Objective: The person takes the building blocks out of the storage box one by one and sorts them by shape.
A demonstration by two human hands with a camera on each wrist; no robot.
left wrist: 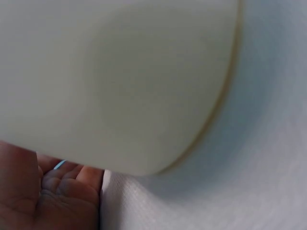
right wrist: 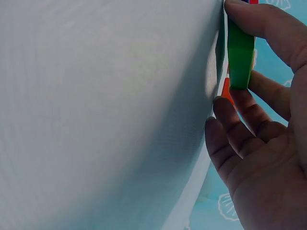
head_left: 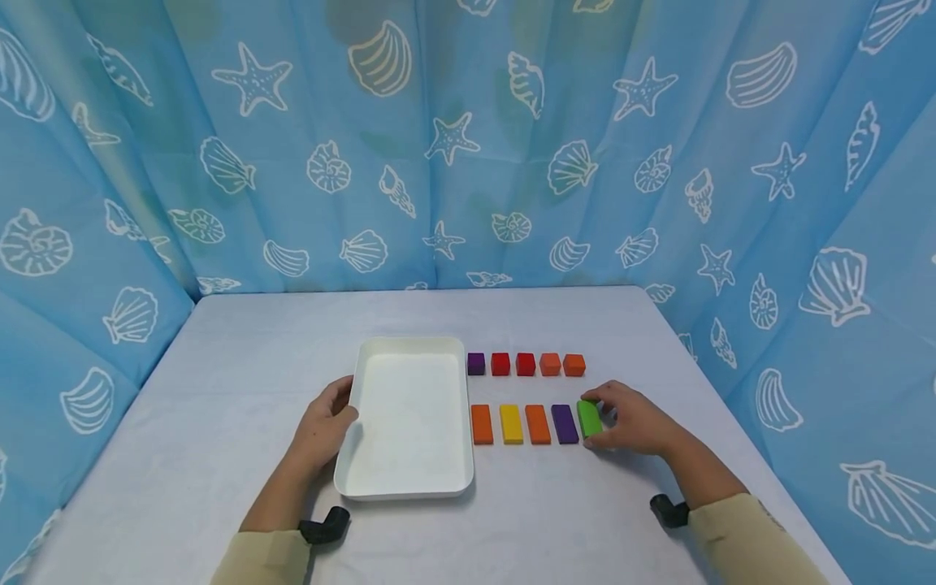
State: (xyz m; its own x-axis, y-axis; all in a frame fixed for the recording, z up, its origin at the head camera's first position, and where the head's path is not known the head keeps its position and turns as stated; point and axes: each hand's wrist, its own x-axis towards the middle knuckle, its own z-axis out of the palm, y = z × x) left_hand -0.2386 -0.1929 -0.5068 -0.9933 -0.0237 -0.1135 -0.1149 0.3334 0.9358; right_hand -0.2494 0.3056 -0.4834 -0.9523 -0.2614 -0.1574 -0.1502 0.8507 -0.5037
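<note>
My left hand (head_left: 322,426) grips the left rim of a shallow white tray (head_left: 461,357), thumb at the rim and fingers along its outer side. In the left wrist view, the tray's underside (left wrist: 158,96) fills much of the picture above the palm (left wrist: 67,196). At the right end of the front row, my right hand (head_left: 632,418) pinches a flat green block (head_left: 589,418) lengthwise between thumb and fingertips. Seen from the right wrist, the green block (right wrist: 241,57) spans from the thumb to the fingers. A purple flat block (head_left: 565,424) lies just left of it.
Orange (head_left: 537,424), yellow (head_left: 511,424) and another orange flat block (head_left: 482,424) continue the front row toward the tray. Behind them runs a row of small cubes: purple (head_left: 476,364), two red (head_left: 525,364), two orange (head_left: 574,365). A blue shell-patterned curtain (head_left: 439,203) borders the white-covered table (head_left: 241,357).
</note>
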